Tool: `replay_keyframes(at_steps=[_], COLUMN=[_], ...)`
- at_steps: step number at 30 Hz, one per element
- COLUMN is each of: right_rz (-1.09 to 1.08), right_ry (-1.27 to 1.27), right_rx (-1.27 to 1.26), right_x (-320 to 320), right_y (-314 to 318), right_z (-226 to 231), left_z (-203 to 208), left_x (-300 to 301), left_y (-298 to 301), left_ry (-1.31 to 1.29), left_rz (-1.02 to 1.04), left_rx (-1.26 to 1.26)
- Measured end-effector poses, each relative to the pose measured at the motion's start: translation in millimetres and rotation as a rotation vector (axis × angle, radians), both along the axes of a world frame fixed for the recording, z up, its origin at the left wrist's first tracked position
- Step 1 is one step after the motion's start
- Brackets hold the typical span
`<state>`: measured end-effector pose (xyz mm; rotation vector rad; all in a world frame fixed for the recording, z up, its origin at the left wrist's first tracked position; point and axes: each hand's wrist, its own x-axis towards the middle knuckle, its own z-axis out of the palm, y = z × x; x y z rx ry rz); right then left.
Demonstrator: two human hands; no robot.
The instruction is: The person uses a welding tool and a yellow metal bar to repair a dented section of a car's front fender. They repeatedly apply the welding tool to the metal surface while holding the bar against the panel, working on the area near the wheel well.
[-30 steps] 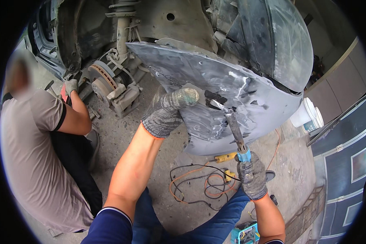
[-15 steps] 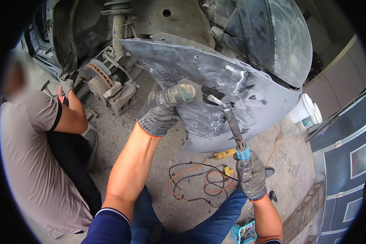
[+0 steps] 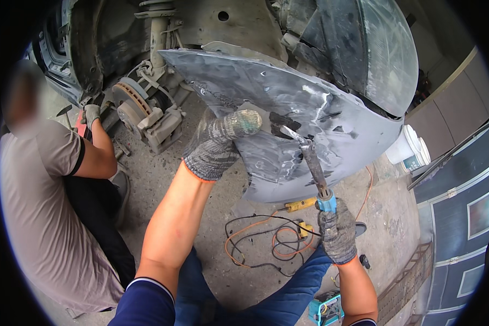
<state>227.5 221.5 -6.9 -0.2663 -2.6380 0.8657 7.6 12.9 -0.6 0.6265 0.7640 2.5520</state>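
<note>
The grey body panel [image 3: 301, 103] stands tilted in front of you, between your two legs and the wheel arch, its face scuffed and patchy. Behind its left edge sits the exposed brake assembly [image 3: 146, 117]. Your left hand [image 3: 216, 138], in a knit glove, is clamped on that edge with the thumb over the face; its fingertips are hidden. Your right hand [image 3: 338, 231], well apart from it, closes around the blue-handled tool [image 3: 313, 165], whose flat tip meets the small black patch [image 3: 281, 120].
</note>
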Motion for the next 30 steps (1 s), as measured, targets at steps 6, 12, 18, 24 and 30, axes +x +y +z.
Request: replay_keyframes(at_steps=[6,12,18,24,30], right_rz=[-0.026,0.03,-0.028,-0.118,-0.136], right_ry=[0.002,0.072,-0.071,-0.007,0.001], right_rx=[0.08,0.204,0.111,0.081,0.137], right_x=[3,8,10,13,18], right_y=[2,6,-5,-19,-22], right_z=[-4,-10,4,4,6], left_z=[1,1,-2,-8,-6], left_x=[0,1,-3,-7,-6], left_y=[-1,0,1,0,3], left_ry=[0.015,-0.005,0.053,-0.004,0.016], left_rz=[-0.021,-0.008,-0.002,-0.061,-0.064], left_rx=[-0.002,-0.011,-0.016,0.014,0.036])
